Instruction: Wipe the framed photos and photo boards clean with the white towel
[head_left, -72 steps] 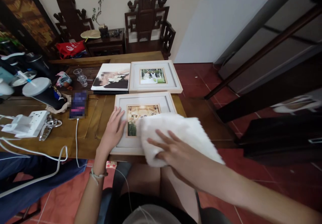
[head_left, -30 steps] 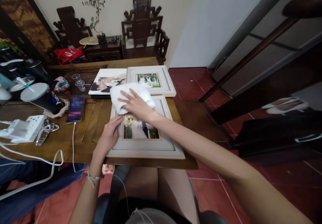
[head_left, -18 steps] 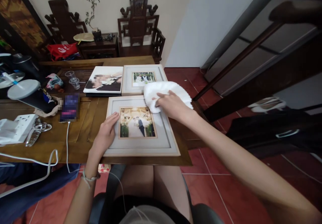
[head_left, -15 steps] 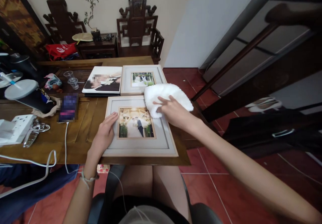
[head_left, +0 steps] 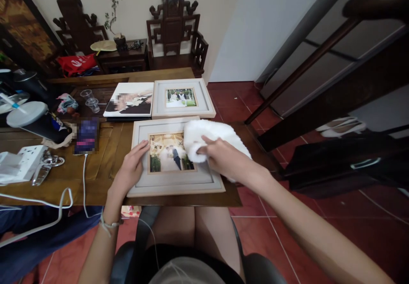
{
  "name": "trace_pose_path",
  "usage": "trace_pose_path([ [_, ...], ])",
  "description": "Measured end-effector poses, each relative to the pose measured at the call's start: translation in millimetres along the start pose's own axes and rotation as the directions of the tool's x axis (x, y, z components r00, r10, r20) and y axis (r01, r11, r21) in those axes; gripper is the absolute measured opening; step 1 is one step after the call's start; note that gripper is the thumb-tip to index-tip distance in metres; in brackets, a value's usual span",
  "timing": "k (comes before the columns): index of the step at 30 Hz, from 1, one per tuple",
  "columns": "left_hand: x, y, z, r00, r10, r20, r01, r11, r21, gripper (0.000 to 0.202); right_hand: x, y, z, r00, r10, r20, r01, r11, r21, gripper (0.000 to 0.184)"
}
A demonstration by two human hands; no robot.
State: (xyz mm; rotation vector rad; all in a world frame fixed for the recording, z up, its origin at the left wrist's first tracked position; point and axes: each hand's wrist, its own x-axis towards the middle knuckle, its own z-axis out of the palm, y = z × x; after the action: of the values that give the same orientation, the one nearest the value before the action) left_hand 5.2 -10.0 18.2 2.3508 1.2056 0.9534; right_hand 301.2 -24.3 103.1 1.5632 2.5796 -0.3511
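Evidently, work on the near wedding-photo frame [head_left: 171, 160] appears under way and unfinished: it lies flat on the wooden counter [head_left: 104, 160], close to the front edge, with a white cloth [head_left: 217, 131] covering part of its right side and reaching past the border. The right hand [head_left: 225, 158] has its fingers curled into the cloth, gripping it; the left hand [head_left: 131, 169] rests on the frame's left border, fingers extended, holding nothing. The frame's centre and lower part show uncovered; whether they are finished cannot be confirmed. Behind, a second photo frame [head_left: 181, 98] and a white-edged photo panel [head_left: 131, 100] lie clear of both hands, condition undetermined.
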Motion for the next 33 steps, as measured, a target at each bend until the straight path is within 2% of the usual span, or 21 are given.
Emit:
trace_pose_path([
  [3, 2, -2, -0.9, 1.0, -0.02, 0.023, 0.02, 1.0, 0.024, 0.051, 24, 9, 9, 0.992, -0.019, -0.125, 0.008, 0.996, -0.093, 0.056],
  [6, 4, -3, 0.2, 0.998, -0.059, 0.015, 0.058, 0.997, 0.055, 0.052, 20, 7, 17, 0.984, -0.068, -0.163, 0.045, 0.989, -0.141, 0.052],
  [12, 6, -4, 3.9, 0.997, -0.081, 0.002, 0.081, 0.991, 0.108, 0.055, -53, -21, 24, 0.984, -0.174, -0.023, 0.174, 0.985, 0.006, 0.05],
  [14, 5, -4, 5.1, 0.997, -0.077, -0.015, 0.078, 0.988, 0.132, 0.051, -74, -30, 26, 0.975, -0.221, -0.013, 0.221, 0.974, 0.051, 0.052],
  [16, 4, -5, 6.3, 0.996, -0.085, -0.029, 0.089, 0.984, 0.157, 0.046, -83, -37, 29, 0.966, -0.256, -0.034, 0.258, 0.962, 0.089, 0.056],
  [18, 4, -5, 7.1, 0.994, -0.106, -0.023, 0.108, 0.979, 0.172, 0.044, -75, -37, 31, 0.96, -0.264, -0.091, 0.273, 0.956, 0.105, 0.06],
  [20, 4, -5, 7.0, 0.993, -0.12, -0.007, 0.119, 0.976, 0.18, 0.043, -51, -30, 32, 0.956, -0.222, -0.19, 0.241, 0.967, 0.085, 0.062],
  [23, 5, -5, 5.7, 0.992, -0.129, 0.012, 0.124, 0.974, 0.191, 0.044, 2, -12, 32, 0.935, -0.07, -0.349, 0.08, 0.997, 0.015, 0.058],
  [25, 5, -5, 4.8, 0.991, -0.132, 0.019, 0.126, 0.973, 0.195, 0.044, 36, 0, 30, 0.93, -0.002, -0.369, -0.012, 0.999, -0.035, 0.055],
  [27, 4, -6, 4.6, 0.992, -0.129, 0.014, 0.123, 0.974, 0.192, 0.044, 58, 3, 30, 0.945, -0.012, -0.326, -0.022, 0.995, -0.101, 0.051],
  [30, 3, -7, 5.3, 0.993, -0.115, -0.014, 0.116, 0.976, 0.182, 0.044, 58, -7, 30, 0.965, -0.102, -0.241, 0.056, 0.98, -0.19, 0.045],
  [33, 3, -7, 5.8, 0.994, -0.111, -0.023, 0.114, 0.979, 0.169, 0.044, 20, -27, 32, 0.973, -0.163, -0.163, 0.133, 0.974, -0.182, 0.042],
])
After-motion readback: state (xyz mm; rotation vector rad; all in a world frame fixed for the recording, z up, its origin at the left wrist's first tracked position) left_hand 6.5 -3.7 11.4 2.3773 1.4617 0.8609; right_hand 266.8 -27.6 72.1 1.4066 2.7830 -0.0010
